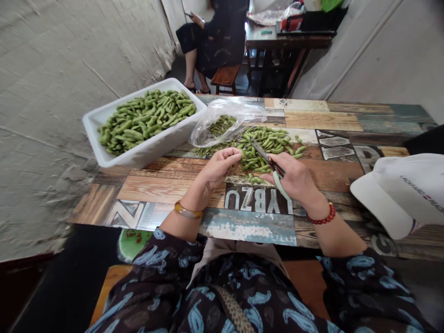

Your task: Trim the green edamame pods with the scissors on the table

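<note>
Scissors with a pale green handle are gripped in my right hand, blades pointing up and left over a pile of green pods. Just left of the blades, my left hand is closed with thumb and fingers pinched together; what it holds, if anything, is too small to make out. A clear plastic bag with small green trimmings lies open behind my left hand. At the left, a white tub is filled with green pods.
A white cap lies at the right of the patterned table. Beyond the table a person sits on a wooden stool, near another table with a dark box and bags. A wall borders the left side.
</note>
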`<action>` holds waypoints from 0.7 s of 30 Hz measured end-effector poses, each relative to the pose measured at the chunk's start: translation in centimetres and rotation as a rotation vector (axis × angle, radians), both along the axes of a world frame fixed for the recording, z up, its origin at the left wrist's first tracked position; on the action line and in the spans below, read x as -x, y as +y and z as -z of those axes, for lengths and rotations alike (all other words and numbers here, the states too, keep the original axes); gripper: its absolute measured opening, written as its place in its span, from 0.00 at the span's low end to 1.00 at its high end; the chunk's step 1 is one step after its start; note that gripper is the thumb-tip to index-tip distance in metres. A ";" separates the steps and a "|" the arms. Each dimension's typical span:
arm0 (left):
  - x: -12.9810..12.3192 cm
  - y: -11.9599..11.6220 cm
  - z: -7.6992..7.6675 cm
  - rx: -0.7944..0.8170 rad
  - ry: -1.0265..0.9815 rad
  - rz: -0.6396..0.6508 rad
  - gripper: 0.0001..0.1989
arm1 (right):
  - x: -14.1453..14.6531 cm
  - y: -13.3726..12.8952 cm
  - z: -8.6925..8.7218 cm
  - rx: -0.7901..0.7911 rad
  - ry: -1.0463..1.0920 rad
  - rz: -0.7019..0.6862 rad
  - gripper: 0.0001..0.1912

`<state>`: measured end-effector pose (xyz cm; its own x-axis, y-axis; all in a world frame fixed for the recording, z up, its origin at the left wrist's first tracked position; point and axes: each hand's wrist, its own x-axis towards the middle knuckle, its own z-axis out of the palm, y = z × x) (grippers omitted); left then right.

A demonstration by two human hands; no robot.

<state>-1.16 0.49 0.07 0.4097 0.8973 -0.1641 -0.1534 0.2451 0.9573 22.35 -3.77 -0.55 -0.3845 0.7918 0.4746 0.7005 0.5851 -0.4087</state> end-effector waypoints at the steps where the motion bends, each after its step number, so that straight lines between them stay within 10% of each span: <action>1: -0.1 -0.2 -0.1 0.018 -0.032 0.017 0.19 | 0.0 0.0 -0.1 0.034 0.000 -0.017 0.24; 17: -0.4 -0.6 0.2 -0.099 0.076 0.057 0.17 | 0.0 0.0 0.0 0.158 -0.007 -0.156 0.25; 21: -0.3 0.0 0.5 -0.116 0.126 -0.115 0.16 | -0.3 0.3 0.4 0.123 0.008 -0.136 0.23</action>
